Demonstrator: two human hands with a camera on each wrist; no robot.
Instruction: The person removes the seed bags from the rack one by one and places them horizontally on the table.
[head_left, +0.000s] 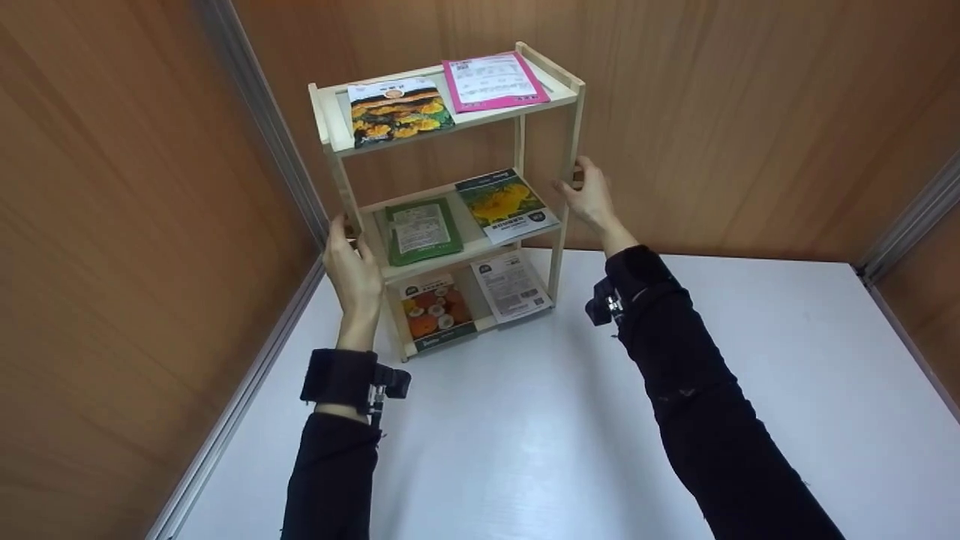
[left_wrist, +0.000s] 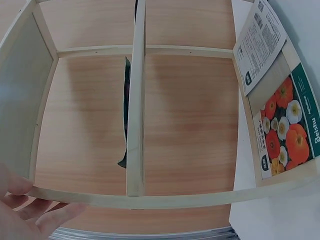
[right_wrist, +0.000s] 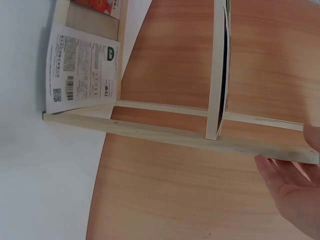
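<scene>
White table (head_left: 525,435) fills a corner enclosed by wood-grain wall panels (head_left: 112,225). A pale three-tier wooden shelf rack (head_left: 574,97) stands upright at the table's rear edge. Count: six seed packets (head_left: 422,229), two per tier. Left hand (head_left: 352,270) grips the front-left post; right hand (head_left: 592,196) holds the right post, fingers apparently loosely extended against it.

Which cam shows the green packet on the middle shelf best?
Head view: the green packet lies face up, whole, on the rack's middle shelf. The left wrist view shows only its dark edge beside the shelf board. The right wrist view shows none of it clearly.
</scene>
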